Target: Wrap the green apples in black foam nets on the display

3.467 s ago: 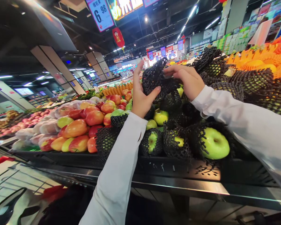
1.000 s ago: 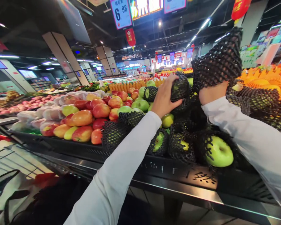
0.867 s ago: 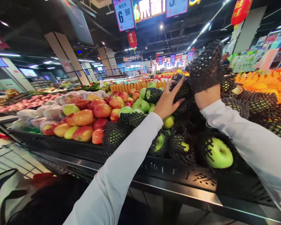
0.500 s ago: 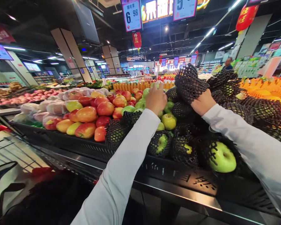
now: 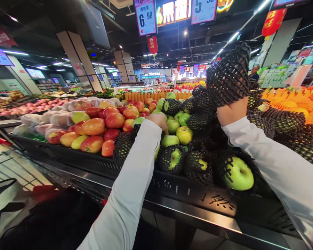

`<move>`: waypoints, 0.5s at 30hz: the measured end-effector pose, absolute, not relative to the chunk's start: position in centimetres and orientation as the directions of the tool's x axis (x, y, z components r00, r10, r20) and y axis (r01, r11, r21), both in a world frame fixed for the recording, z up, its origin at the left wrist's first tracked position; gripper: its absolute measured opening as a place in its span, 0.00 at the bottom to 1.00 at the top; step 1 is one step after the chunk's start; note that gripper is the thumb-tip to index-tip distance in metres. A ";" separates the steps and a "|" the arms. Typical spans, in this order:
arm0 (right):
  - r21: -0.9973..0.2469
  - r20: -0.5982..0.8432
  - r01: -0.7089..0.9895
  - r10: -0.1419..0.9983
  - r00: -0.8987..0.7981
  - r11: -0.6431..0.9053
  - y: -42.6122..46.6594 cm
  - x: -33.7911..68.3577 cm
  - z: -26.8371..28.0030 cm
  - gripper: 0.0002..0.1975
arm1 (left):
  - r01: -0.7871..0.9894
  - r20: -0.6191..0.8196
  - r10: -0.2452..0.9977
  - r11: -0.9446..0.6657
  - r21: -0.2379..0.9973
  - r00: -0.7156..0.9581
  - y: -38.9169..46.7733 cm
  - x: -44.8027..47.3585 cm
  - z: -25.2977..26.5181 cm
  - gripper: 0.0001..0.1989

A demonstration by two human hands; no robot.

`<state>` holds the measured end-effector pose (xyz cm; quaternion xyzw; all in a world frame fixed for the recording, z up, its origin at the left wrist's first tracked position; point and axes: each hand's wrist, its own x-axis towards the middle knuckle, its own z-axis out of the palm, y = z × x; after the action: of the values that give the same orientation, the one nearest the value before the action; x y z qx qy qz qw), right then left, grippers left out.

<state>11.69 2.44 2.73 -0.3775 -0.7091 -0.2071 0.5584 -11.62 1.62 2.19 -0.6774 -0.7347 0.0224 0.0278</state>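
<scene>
The left hand [image 5: 158, 121] is low among the green apples [image 5: 173, 126], its fingers mostly hidden, so I cannot tell if they are wide, narrow or gripping fruit. Green apples lie just right of those fingers, a yellowish apple [image 5: 184, 135] farther right, the red apples [image 5: 114, 120] off to their left. The right hand [image 5: 233, 109] is up inside a black net [image 5: 228, 78], which wraps round its fingers; their spread in there is hidden. To reach well, the left fingers should probably close lightly round the sides of one apple without nudging its neighbours, as the heap looks liable to roll. The right fingers would best hold the net gently spread, so nothing tears
</scene>
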 end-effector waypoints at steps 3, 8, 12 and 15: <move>-0.117 0.949 0.771 0.300 -0.100 0.626 2.5 11.5 2.7 0.25 | 0.997 -0.016 0.999 0.049 -0.067 -0.050 1.5 -12.0 2.2 0.25; -0.082 0.955 0.775 0.272 -0.119 0.627 2.6 11.4 2.6 0.24 | 0.997 0.132 0.991 0.010 -0.076 0.000 1.3 -11.4 1.9 0.21; -0.037 0.959 0.772 0.240 -0.151 0.634 3.0 11.7 2.6 0.22 | 0.960 0.230 0.932 -0.280 -0.028 0.279 1.5 -9.1 1.2 0.20; 0.014 0.960 0.780 0.210 -0.186 0.625 4.1 12.3 2.4 0.20 | 0.906 0.114 0.899 -0.422 -0.039 0.424 2.0 -7.6 0.1 0.23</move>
<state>12.26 4.10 2.37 -0.3424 -0.7231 -0.2648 0.5383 -7.58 1.97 0.09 -0.8424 -0.5355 -0.0377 0.0471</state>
